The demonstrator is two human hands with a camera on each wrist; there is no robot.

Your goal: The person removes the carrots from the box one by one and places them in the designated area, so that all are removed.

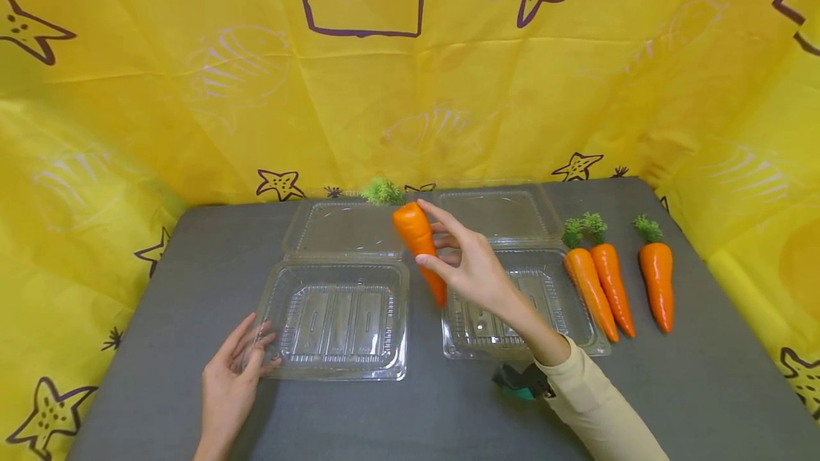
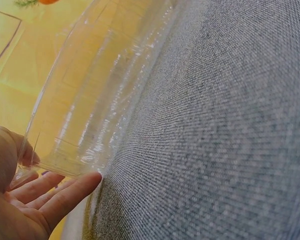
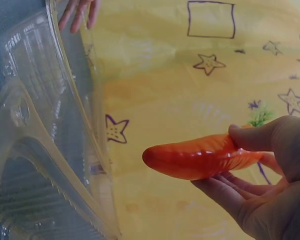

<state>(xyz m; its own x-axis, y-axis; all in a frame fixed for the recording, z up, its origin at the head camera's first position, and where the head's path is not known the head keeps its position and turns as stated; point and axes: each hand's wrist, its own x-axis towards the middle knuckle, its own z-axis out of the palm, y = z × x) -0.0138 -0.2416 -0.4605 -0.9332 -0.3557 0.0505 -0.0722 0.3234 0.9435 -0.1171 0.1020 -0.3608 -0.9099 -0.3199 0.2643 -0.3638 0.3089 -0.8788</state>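
My right hand [image 1: 470,265] holds an orange carrot [image 1: 413,226] with a green leafy top, between thumb and fingers. The carrot hangs in the air over the gap between two clear plastic containers, its tip pointing down toward me. In the right wrist view the carrot [image 3: 195,157] lies across the fingertips. My left hand [image 1: 230,375] is at the left side of the left container [image 1: 339,372], fingers fairly straight and touching its edge. Through the plastic some fingertips show faintly. The left wrist view has the left hand [image 2: 35,205] against the container's corner.
The right container [image 1: 455,347] lies under my right forearm, its lid [image 1: 496,208] folded back like the left lid [image 1: 346,226]. Three more carrots [image 1: 586,290] [image 1: 613,290] [image 1: 656,283] lie on the grey table [image 1: 448,418] at the right. Yellow cloth [image 1: 346,105] surrounds the table.
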